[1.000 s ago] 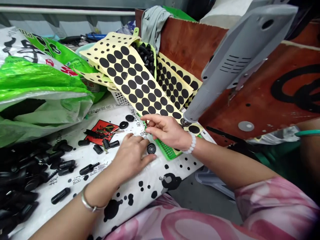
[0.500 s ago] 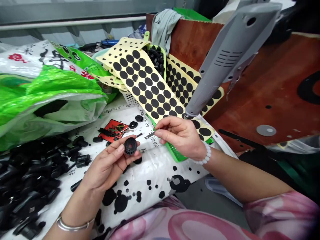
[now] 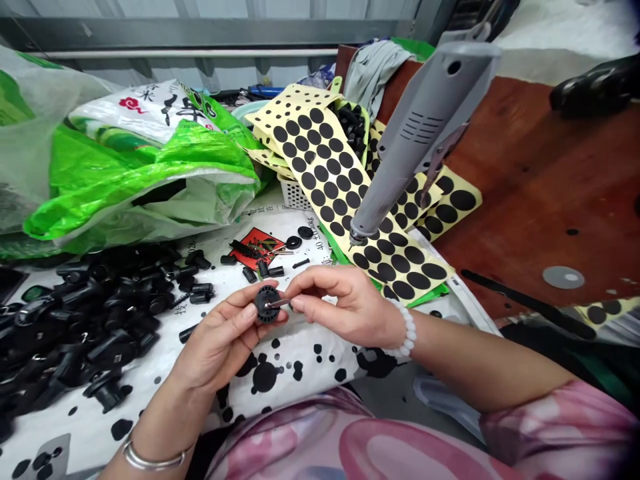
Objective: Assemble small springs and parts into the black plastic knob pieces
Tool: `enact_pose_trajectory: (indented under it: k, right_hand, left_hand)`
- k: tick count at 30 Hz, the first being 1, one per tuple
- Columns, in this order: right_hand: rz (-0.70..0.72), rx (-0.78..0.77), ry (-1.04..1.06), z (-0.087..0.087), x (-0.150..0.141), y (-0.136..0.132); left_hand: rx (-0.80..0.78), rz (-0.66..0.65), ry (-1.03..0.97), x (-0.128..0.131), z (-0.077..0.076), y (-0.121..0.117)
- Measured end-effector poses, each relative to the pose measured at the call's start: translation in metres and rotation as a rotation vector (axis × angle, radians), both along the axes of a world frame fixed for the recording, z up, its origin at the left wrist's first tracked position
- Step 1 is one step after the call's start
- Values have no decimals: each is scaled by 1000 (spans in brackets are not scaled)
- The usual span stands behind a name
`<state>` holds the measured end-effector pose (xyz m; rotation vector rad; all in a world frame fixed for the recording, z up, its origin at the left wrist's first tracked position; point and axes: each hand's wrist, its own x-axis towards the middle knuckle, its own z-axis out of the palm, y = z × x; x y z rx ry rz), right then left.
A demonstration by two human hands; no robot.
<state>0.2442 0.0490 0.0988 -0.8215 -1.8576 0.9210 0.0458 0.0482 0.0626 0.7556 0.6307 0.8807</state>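
My left hand (image 3: 233, 333) is closed around a round black plastic part (image 3: 267, 305) with a ribbed rim, its face turned up toward me. In the thumb and fingers of my right hand (image 3: 345, 307) is a thin metal strip (image 3: 281, 302), pinched at one end. The strip's other end reaches the middle of the black part; how deep it sits I cannot tell. Just beyond my hands lies a red card (image 3: 257, 245) with small black and metal pieces on it. Black rings (image 3: 293, 243) and short black cylinders (image 3: 276, 271) lie around it.
A heap of black plastic parts (image 3: 100, 320) covers the table's left side. Behind it slumps a green and white bag (image 3: 165, 160). Sheets of round black stickers (image 3: 327, 180) lean on a basket (image 3: 295, 193). A grey electric screwdriver (image 3: 395, 160) hangs point-down to the right.
My right hand has moved left, bringing the metal strip from beside the round black part onto its middle. The camera view has shifted, so the background sits farther right.
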Motion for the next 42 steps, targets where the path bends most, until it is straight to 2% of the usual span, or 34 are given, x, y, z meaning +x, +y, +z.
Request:
enact_pose_trajectory:
  k: [7,10,14,18,22,27,32,37,42]
  right_hand:
    - [80,-108,99,-4,-15,-4]
    - [86,87,-18,-6,-20,-5]
    - [191,305,-138,-8,-25,-4]
    - [152,375,-141,-1,-28,-5]
    - [101,344,-45,10,-29,-6]
    - [138,290,-60,5,-34,-8]
    - [205,328,-98,-4,-38,-10]
    - [257,441,-160,-6,-36,-8]
    - [325,632,-299,-4,-34,-6]
  left_hand:
    - [10,71,47,-11,-1,-12]
    - [17,112,26,-14,-2,-17]
    - [10,167,19,-19,-5,-22]
    - [8,188,40,-25,-10,-27]
    - [3,230,41,-32,-15,-32]
    - [-9,175,-24,-35,-17,-36]
    - [-9,131,-21,-34,-17,-39]
    - [-21,115,-1,-34,-18,-41]
    - [-35,44,46,-36,-19,-45]
